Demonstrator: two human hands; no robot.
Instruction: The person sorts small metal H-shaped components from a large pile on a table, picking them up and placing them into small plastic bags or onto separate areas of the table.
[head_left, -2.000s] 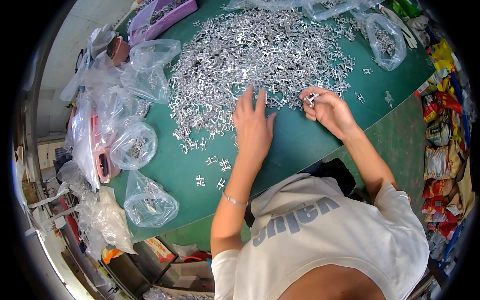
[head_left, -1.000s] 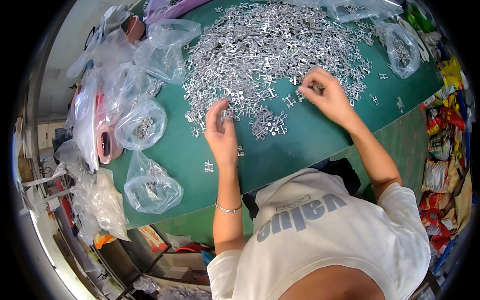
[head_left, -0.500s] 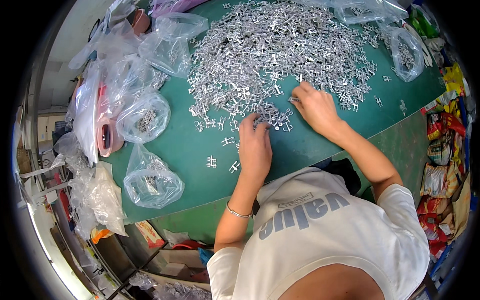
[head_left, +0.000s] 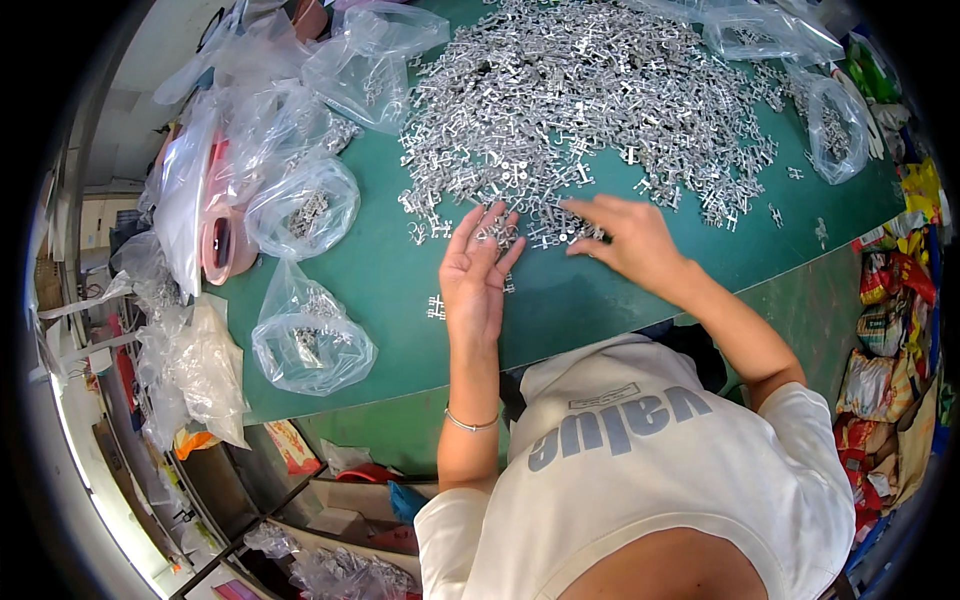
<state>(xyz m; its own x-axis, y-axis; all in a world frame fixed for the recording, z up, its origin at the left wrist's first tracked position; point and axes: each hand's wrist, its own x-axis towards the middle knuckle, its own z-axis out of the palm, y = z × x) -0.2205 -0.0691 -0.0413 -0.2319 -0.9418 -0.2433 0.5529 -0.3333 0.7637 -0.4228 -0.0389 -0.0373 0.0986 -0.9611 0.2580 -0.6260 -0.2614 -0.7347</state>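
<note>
Small silver H-shaped metal pieces [head_left: 590, 90] lie in a large heap on the green table [head_left: 400, 350]. At the heap's near edge, my left hand [head_left: 474, 275] is turned palm up with its fingers spread. Silver pieces show between those fingers; whether they rest on the hand or on the table behind it, I cannot tell. My right hand [head_left: 635, 240] hovers beside the same edge, thumb and forefinger apart around a few loose pieces [head_left: 580, 232]. Nothing is visibly gripped in it. One more H-shaped piece [head_left: 436, 307] sits just left of my left wrist.
Clear plastic bags with metal pieces stand along the left side, one near [head_left: 312, 345] and one farther back [head_left: 305, 205]. A pink container [head_left: 228, 245] is beside them. Another bag [head_left: 835, 130] lies at the far right. Colourful packages [head_left: 880, 370] are piled beyond the table's right edge.
My left hand has turned from palm down to palm up and its fingers have spread. My right hand has come down toward the near pieces, its fingers parting. The whole view has shifted slightly.
</note>
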